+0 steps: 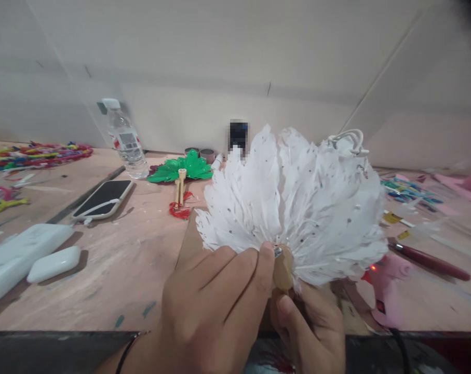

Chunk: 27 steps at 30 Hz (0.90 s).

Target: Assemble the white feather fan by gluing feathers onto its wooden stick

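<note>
A white feather fan (251, 200), dotted with small dark and shiny specks, is spread upright in front of me. My right hand (317, 327) grips its short tan handle (284, 267) from below, thumb in front. Across the fan's base reaches my left hand (219, 296), its fingers pinched together against the top of the handle. A small silvery piece (278, 252) shows at the left fingertips; its exact kind is too small to make out. Under the fan lies a brown board (188, 239), mostly covered by the feathers and my hands.
A pink glue gun (391, 291) with a red light and a dark-red-handled tool (433, 261) lie at right. Behind stand a water bottle (126, 140) and a green leaf-shaped fan (184, 169). A phone (103, 199), white case (54, 264) and power strip (21, 254) are at left.
</note>
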{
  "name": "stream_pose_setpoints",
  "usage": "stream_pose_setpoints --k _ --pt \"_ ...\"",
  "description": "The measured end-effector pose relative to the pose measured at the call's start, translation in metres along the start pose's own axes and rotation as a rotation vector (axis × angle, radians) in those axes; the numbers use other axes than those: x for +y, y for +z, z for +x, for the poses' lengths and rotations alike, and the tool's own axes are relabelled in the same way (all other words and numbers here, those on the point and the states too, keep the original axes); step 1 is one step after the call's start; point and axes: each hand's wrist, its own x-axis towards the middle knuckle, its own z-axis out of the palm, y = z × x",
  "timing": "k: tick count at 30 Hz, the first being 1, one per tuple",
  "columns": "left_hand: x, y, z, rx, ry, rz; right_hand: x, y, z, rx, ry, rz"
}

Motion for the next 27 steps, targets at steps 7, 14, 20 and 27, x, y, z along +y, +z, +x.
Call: stream_pose_setpoints --k 7,14,20,27 --pt "0.007 -0.001 0.001 0.143 -0.079 0.083 -0.014 0.003 0.009 -0.124 0.122 0.353" --pt "0.002 -0.005 0.004 0.108 -0.06 -0.037 -0.024 0.007 0.016 -0.134 0.133 0.427" --pt "0.0 -0.004 0.004 0.089 -0.029 -0.059 -0.025 0.009 0.016 -0.145 0.17 0.419" --pt "-0.002 -0.004 0.004 0.058 0.013 -0.014 -0.006 0.001 0.003 -0.06 0.097 0.103"
